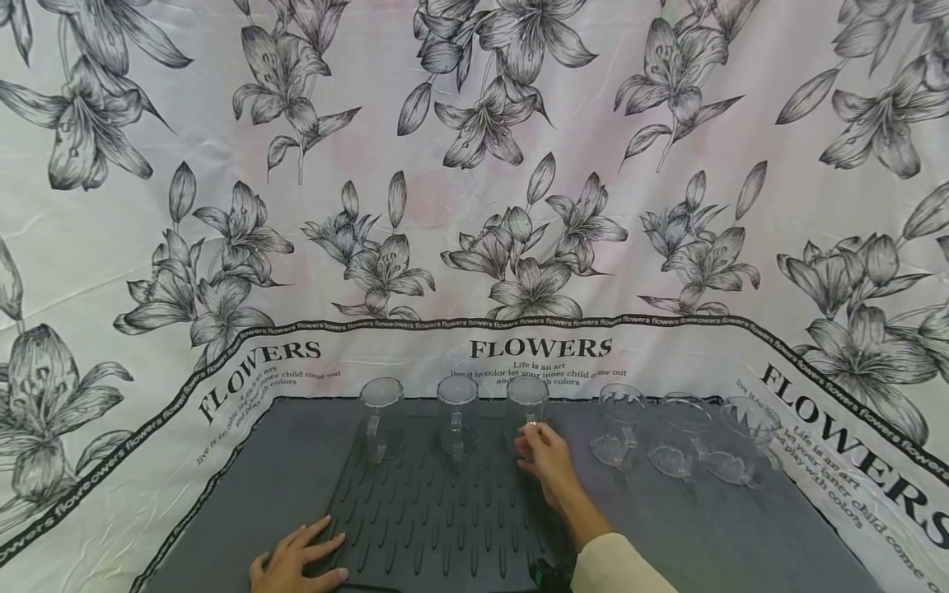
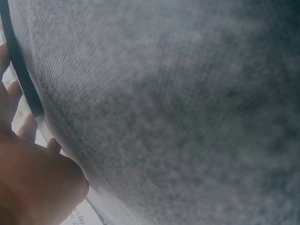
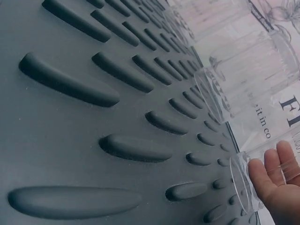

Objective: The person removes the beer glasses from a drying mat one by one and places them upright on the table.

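My right hand pinches the handle of a clear glass mug at the back of the dark ribbed mat. In the right wrist view, curled fingers overlap that mug's lower side. Two similar mugs stand to its left along the mat's back edge, a middle mug and a left mug. All three look upside down, bases up. Resting at the mat's front left edge is my left hand, its fingers spread.
Right of the mat, three clear glass mugs stand upright in a row: a near one, a middle one and a far-right one. A flower-printed cloth hangs behind the grey table.
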A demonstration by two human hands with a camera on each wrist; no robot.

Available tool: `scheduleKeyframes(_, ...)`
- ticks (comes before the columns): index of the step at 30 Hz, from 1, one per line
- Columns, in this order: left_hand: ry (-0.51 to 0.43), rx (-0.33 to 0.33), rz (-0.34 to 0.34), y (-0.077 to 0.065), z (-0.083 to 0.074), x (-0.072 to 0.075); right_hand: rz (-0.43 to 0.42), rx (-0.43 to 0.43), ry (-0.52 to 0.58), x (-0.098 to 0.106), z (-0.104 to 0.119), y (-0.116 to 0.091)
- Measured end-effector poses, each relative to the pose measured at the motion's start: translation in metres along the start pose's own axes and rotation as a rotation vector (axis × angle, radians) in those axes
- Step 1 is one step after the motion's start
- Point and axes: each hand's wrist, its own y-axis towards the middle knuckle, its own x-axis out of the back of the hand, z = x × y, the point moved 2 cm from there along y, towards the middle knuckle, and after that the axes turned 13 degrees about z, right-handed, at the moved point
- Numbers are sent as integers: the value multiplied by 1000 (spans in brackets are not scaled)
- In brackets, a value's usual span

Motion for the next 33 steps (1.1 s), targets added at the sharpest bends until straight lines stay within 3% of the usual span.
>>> scheduleKeyframes(12, -2, -3, 9, 1, 1, -4, 28, 36, -12, 6, 4, -14)
scheduleKeyframes(20, -30, 4, 8, 0, -3, -2, 80, 64, -32, 6, 33, -43)
scheduleKeyframes(33, -17, 9, -3, -2, -2, 0, 88, 99, -54, 4, 81, -94)
